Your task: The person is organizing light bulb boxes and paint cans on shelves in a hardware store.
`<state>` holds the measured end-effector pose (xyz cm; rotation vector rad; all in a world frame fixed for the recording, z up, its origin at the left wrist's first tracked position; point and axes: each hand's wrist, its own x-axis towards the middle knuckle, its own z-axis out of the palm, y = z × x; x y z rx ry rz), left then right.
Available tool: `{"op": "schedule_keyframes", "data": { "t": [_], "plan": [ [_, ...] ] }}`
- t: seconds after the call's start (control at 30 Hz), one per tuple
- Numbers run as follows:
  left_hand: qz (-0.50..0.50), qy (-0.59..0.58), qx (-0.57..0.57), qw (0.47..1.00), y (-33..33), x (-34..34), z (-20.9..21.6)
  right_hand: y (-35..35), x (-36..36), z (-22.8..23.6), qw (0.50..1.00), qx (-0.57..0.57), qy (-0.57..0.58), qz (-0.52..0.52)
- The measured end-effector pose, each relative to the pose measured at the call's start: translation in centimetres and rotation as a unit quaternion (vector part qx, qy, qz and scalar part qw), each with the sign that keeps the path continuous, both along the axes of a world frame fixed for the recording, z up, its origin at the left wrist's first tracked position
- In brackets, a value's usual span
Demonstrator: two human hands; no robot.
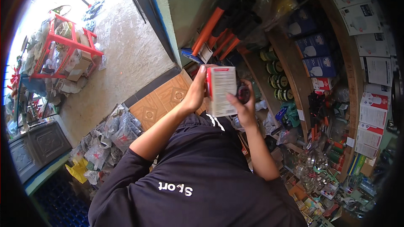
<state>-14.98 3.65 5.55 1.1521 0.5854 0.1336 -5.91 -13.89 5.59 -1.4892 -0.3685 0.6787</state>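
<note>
A white and red cardboard box [223,92], its printed side panel turned up, is held upright in front of my body. My left hand [196,93] grips its left edge, with the thumb along the upper corner and the other fingers hidden behind. My right hand [247,108] closes on the lower right side, its thumb pressed on the printed panel. Between that thumb and the right fingers sits a dark, round thing [243,94] with a reddish tint, beside the box; its kind is not clear.
On the right, wooden shelves hold blue bulb boxes [314,45], green-black rolls [275,67] and white-red boxes [372,113]. Orange-handled tools [209,31] lean ahead. Plastic-wrapped goods [122,128] lie at left on the floor. A red rack [67,46] stands outside the doorway.
</note>
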Motion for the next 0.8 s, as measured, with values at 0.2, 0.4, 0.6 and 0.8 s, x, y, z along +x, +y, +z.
{"op": "schedule_keyframes", "data": {
  "t": [0.2, 0.4, 0.6, 0.8],
  "plan": [
    [0.025, -0.225, -0.111, 0.968, 2.0, -1.3, 0.3, 3.3, -1.8, 1.5, 0.989, 0.132, 0.064, -0.027],
    [0.044, -0.182, -0.239, 0.953, 3.1, -4.8, -1.1, 4.7, -2.1, 2.2, 0.963, -0.097, -0.245, -0.048],
    [-0.1, -0.176, 0.213, 0.956, 3.8, -5.9, 1.3, 7.7, 2.6, 10.2, 0.921, -0.119, -0.348, 0.126],
    [-0.049, -0.157, 0.38, 0.91, 4.7, -6.3, 1.7, 9.1, -1.9, 13.8, 0.826, -0.216, -0.453, 0.257]
  ]
}}
